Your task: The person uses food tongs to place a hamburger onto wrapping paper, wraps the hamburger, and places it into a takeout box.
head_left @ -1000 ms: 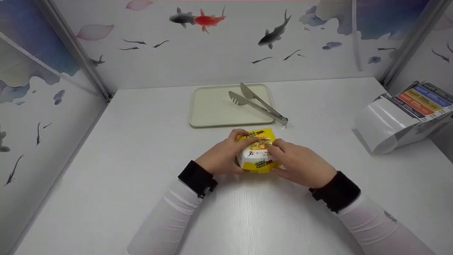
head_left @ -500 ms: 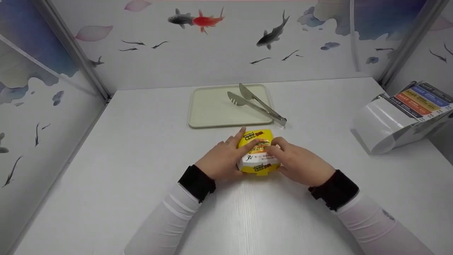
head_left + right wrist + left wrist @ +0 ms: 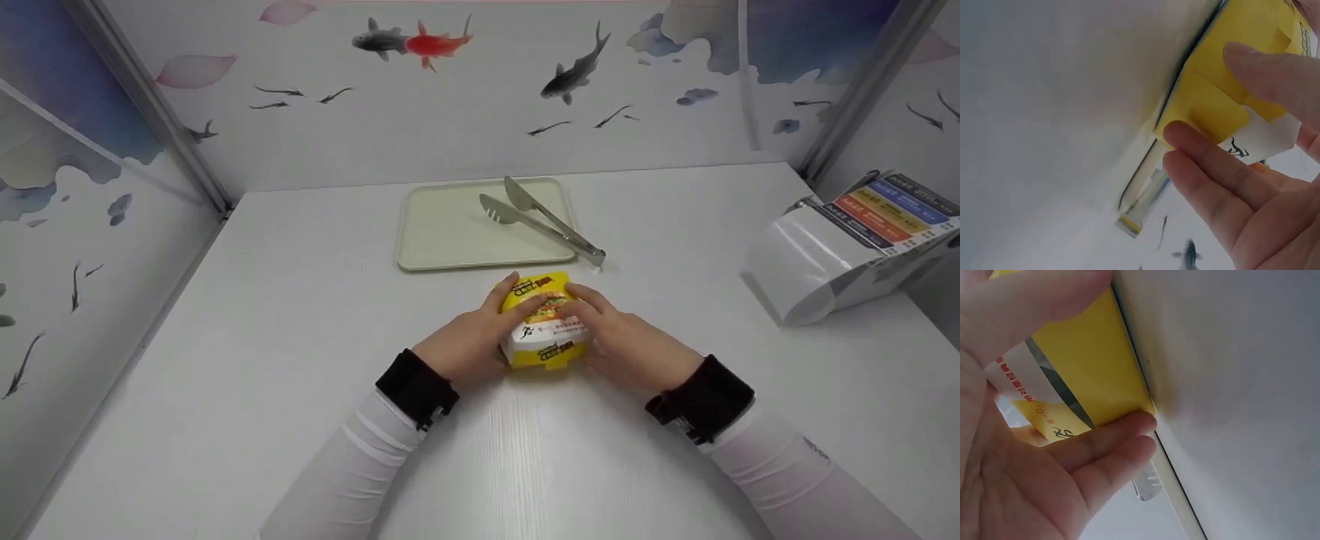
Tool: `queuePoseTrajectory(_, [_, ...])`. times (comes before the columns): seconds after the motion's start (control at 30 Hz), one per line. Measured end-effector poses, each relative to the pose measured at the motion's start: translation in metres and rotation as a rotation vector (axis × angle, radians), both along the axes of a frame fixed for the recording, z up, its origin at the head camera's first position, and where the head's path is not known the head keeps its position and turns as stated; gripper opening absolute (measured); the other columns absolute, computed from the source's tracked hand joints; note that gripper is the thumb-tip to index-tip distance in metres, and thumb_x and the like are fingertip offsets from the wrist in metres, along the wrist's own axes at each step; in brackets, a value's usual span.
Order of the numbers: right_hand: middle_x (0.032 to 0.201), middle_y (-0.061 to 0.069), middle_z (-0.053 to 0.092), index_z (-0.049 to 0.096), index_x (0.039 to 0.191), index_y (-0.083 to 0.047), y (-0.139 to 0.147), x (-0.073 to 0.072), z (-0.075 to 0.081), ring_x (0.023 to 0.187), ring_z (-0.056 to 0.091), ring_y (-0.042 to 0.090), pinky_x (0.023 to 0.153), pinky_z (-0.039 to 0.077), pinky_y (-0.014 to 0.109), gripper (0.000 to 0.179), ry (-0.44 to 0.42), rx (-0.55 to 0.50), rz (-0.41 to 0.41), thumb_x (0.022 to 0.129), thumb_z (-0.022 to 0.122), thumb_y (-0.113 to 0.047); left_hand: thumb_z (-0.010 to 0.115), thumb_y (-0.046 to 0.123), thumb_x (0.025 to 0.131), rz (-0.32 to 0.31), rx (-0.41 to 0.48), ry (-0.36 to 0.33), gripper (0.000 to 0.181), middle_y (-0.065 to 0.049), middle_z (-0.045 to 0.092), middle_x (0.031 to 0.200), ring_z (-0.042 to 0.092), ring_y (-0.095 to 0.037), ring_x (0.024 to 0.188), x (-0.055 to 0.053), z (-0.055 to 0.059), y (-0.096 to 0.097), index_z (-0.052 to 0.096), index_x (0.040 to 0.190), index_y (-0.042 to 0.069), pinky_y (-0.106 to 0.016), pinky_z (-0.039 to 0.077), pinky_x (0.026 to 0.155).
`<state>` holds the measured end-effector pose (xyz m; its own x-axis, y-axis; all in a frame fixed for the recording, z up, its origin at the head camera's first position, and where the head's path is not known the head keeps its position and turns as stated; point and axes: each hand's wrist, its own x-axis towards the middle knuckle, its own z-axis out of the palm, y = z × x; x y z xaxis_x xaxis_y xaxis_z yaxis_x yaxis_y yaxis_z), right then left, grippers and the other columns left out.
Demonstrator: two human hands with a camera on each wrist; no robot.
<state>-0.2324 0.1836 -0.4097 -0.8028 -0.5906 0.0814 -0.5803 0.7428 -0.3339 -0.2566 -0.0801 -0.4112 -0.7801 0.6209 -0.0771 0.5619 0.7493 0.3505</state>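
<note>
A yellow and white burger box (image 3: 551,351) with a burger picture on its lid stands closed on the white table. My left hand (image 3: 472,337) grips its left side, with fingers reaching over the lid and along the far edge. From the other side my right hand (image 3: 634,349) holds the box, its fingers at the far right corner. In the left wrist view, thumb and fingers span the yellow side of the burger box (image 3: 1086,365). The right wrist view has the thumb and two fingertips against the yellow wall (image 3: 1202,90).
Behind the box lies a cream tray (image 3: 442,229). Metal tongs (image 3: 547,225) rest spread on it, their joined end past its right front corner. A white holder with coloured label strips (image 3: 847,247) stands at the right edge. Printed panels (image 3: 480,112) enclose the table.
My right fingers have straightened from a tighter curl and spread along the box's right side. The left fingers have stretched toward the far edge. The box has barely moved.
</note>
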Motion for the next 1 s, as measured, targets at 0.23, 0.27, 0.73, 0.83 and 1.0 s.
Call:
queuePoseTrajectory(0.23, [0.165,0.025,0.039,0.049,0.141,-0.006,0.011,-0.007,0.003,0.117,0.071,0.035,0.093,0.064,0.041,0.06,-0.061,-0.223,0.08,0.09,0.077,0.006,0.079,0.01,0.093,-0.02,0.155,-0.114,0.102,-0.01,0.001,0.18,0.064,-0.04,0.13,-0.003,0.006,-0.004,0.019,0.167,0.044,-0.045,0.058,0.104])
queuePoseTrajectory(0.27, [0.164,0.026,0.04,0.049,0.141,-0.006,0.012,-0.008,0.004,0.112,0.073,0.033,0.09,0.064,0.038,0.059,-0.073,-0.257,0.09,0.09,0.076,0.007,0.08,0.011,0.092,-0.018,0.178,-0.123,0.101,-0.01,0.003,0.18,0.061,-0.039,0.134,-0.003,0.007,-0.004,0.021,0.167,0.041,-0.046,0.057,0.106])
queuePoseTrajectory(0.73, [0.147,0.024,0.058,0.049,0.148,-0.005,0.023,-0.016,0.02,0.09,0.078,0.024,0.079,0.058,0.015,0.055,-0.294,-0.445,-0.041,0.098,0.072,-0.004,0.083,0.027,0.089,-0.034,0.075,0.25,0.086,-0.012,0.054,0.153,0.071,-0.024,0.083,0.008,0.017,0.003,0.033,0.158,0.015,-0.036,0.065,0.086])
queuePoseTrajectory(0.83, [0.146,0.022,0.059,0.048,0.15,-0.006,0.025,-0.016,0.028,0.091,0.077,0.023,0.083,0.06,0.021,0.058,-0.285,-0.375,-0.015,0.098,0.074,-0.009,0.083,0.03,0.089,-0.033,0.051,0.269,0.084,-0.011,0.055,0.154,0.072,-0.024,0.085,0.008,0.021,0.004,0.037,0.157,0.014,-0.035,0.064,0.089])
queuePoseTrajectory(1.0, [0.148,0.015,0.059,0.05,0.152,-0.011,0.028,-0.013,0.046,0.107,0.071,0.024,0.096,0.06,0.045,0.063,-0.202,-0.209,-0.019,0.096,0.078,-0.023,0.083,0.03,0.088,-0.034,0.065,0.239,0.083,-0.01,0.058,0.152,0.073,-0.024,0.091,0.006,0.024,0.003,0.038,0.157,0.016,-0.037,0.064,0.092])
